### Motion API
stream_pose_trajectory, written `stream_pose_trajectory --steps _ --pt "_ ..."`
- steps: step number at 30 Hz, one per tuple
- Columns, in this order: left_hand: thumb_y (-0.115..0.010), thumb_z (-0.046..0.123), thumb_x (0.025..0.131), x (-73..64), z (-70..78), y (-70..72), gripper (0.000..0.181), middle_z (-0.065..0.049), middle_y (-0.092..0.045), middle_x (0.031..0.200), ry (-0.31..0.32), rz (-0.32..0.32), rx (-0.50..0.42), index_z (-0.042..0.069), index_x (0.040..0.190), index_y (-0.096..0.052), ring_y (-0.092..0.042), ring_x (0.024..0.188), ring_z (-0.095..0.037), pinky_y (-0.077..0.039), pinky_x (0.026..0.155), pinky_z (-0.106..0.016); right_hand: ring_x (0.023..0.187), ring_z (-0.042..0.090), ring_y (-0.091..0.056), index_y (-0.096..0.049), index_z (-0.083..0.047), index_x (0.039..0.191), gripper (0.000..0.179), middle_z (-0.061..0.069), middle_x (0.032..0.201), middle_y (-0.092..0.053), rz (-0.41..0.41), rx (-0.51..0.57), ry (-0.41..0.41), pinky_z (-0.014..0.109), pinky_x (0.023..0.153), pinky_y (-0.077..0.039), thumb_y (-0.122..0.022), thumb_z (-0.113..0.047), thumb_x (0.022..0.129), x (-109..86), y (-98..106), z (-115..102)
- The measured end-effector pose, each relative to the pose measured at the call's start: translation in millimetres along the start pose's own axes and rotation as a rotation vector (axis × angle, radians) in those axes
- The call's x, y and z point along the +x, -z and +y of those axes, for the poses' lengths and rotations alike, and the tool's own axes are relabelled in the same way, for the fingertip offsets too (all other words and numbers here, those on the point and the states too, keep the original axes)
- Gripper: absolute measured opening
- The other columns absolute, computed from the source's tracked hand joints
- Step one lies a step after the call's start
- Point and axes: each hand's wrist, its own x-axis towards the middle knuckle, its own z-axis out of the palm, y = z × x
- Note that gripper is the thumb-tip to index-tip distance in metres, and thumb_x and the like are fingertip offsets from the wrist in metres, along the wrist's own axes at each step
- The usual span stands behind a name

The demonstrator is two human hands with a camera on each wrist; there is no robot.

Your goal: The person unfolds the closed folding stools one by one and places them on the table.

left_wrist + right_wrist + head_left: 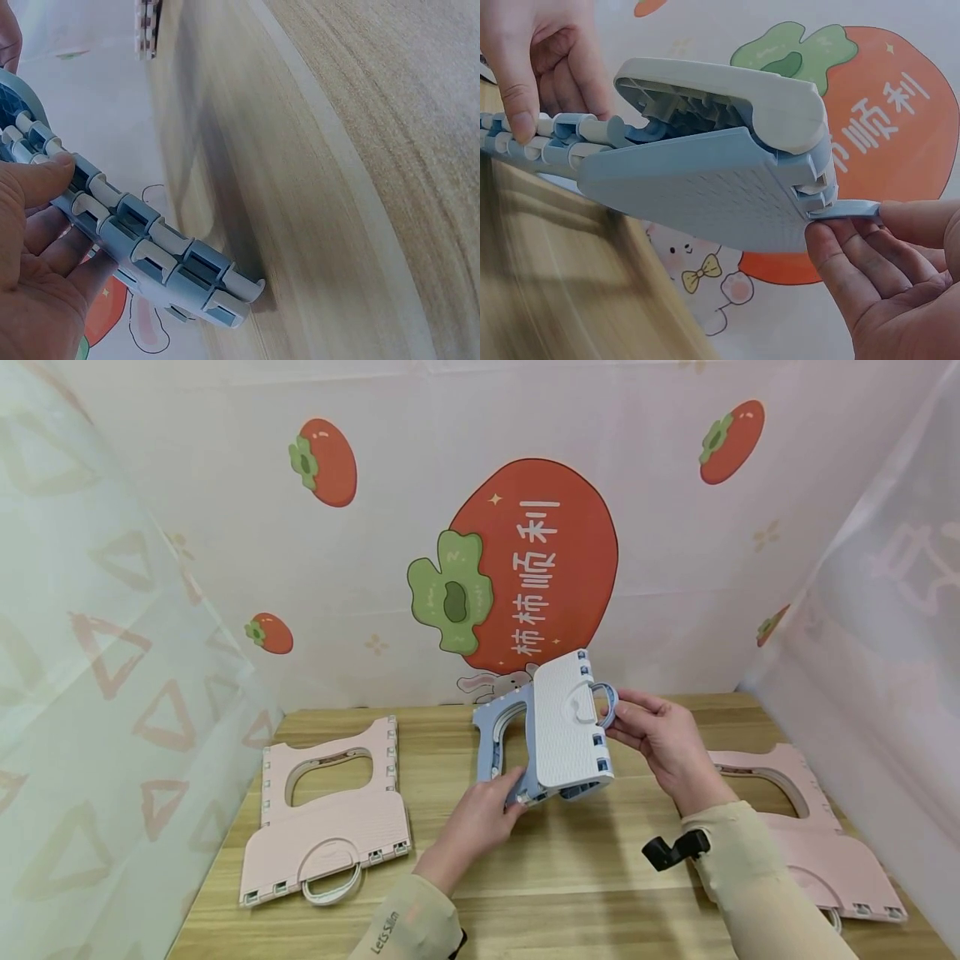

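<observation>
Desk (570, 881): carries left pink stool (326, 827) and right pink stool (825, 860), apparently set aside. Blue-and-white folding stool (557, 731): tilted over the desk's middle. Left hand (480, 814): fingers grip its hinged edge (169, 240), presumably as support. Right hand (667, 739): fingers pinch its handle (614, 700), presumably for control.

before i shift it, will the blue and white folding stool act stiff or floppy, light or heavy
The blue and white folding stool would likely swing at its hinged joints, though its panels look stiff. Its hollow, ribbed interior in the right wrist view suggests light weight for its size.
</observation>
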Motion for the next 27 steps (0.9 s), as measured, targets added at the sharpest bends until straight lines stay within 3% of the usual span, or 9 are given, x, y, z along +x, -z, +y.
stream_pose_trajectory --steps 7,15,27 --pt "-0.074 0.017 0.095 0.1 -1.8 -1.0 0.051 -0.013 -0.072 0.124 -0.023 0.024 0.008 0.006 0.142 -0.057 -0.071 0.106 -0.022 -0.06 0.09 -0.041 0.088 0.015 -0.076 -0.041 0.011 0.145 0.054 0.003 0.098 -0.078 -0.014 0.012 -0.003 0.032 0.087 -0.061 -0.065 -0.006 0.1 0.3 -2.3 -1.5" --pt "-0.073 0.018 0.096 0.6 -1.2 -0.3 0.053 -0.015 -0.069 0.129 -0.004 0.02 -0.007 0.006 0.144 -0.056 -0.069 0.112 -0.026 -0.059 0.094 -0.042 0.09 0.016 -0.076 -0.042 0.011 0.144 0.053 0.003 0.1 -0.078 -0.026 0.022 0.015 0.032 0.087 -0.061 -0.065 -0.008 0.101 -1.0 -6.1 -5.5" --pt "-0.074 0.016 0.095 1.6 0.3 0.6 0.054 -0.016 -0.07 0.128 -0.027 0.041 -0.03 0.003 0.144 -0.055 -0.07 0.113 -0.027 -0.059 0.093 -0.043 0.093 0.017 -0.077 -0.056 0.006 0.136 0.039 0.005 0.105 -0.078 -0.061 0.098 0.062 0.033 0.089 -0.06 -0.064 -0.008 0.101 -5.8 -7.7 -9.8"
